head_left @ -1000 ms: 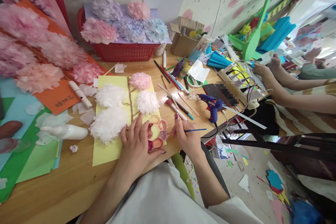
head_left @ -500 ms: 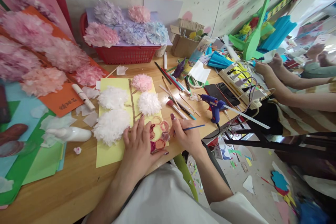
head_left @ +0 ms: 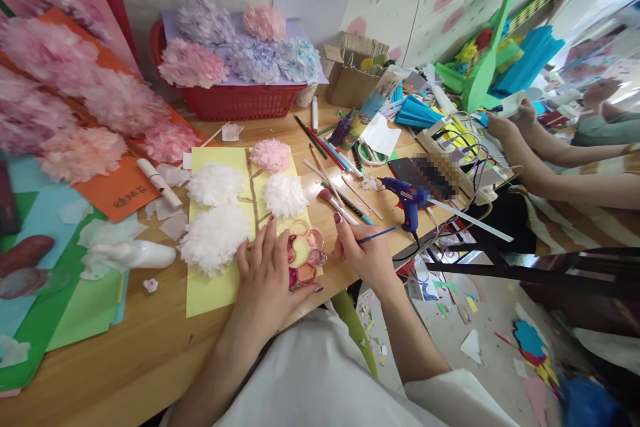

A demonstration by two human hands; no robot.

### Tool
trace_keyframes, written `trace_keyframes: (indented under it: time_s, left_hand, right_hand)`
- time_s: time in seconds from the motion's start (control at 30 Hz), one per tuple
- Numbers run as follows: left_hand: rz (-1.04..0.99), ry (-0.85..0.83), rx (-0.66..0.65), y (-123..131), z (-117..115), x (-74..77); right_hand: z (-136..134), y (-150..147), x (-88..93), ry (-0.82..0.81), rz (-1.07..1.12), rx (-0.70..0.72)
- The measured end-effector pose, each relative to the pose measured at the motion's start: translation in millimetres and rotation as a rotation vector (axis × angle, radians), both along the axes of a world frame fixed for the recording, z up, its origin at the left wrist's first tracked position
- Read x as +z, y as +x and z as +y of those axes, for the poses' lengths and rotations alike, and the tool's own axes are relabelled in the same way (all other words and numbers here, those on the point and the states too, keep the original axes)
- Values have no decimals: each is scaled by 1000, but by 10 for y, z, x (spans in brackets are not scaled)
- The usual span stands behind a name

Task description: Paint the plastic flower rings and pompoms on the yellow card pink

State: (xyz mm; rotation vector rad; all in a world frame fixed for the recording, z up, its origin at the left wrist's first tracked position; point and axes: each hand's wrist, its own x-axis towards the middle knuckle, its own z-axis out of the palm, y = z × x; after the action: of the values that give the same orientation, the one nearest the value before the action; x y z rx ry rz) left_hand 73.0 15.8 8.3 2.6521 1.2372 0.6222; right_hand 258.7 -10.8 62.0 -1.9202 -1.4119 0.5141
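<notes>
Head view: left hand [head_left: 267, 277] spread flat against the palette [head_left: 304, 255]; right hand [head_left: 363, 255], right of it, pinches a paintbrush [head_left: 381, 235]. Light dabs seem wisest.

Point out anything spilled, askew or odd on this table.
Paper scraps litter the floor. On the table, the glue gun stands near the edge, its white stick jutting out past it. The palette, between the left hand and the right hand holding a brush, also sits near the edge.
</notes>
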Motion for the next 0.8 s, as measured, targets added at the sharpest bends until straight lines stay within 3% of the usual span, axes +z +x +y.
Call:
trace_keyframes:
  time_s: [0.17,0.3,0.47,0.7,0.8]
  left_hand:
    - [5,-12,8,-2,-5,0]
    - [8,-25,5,-2,-5,6]
    - [-7,-25,-1,-1,-1,-1]
    - [-31,-46,14,6,2,-13]
    - [-22,-40,17,13,5,-6]
  right_hand:
    - [-10,-2,-10,-130,203,-52]
    - [-25,2,-48,-116,330,-84]
    - [-81,50,-87,-99,389,-11]
    - [-198,29,38,-41,-83,198]
    - [-149,-32,67,-69,-138,280]
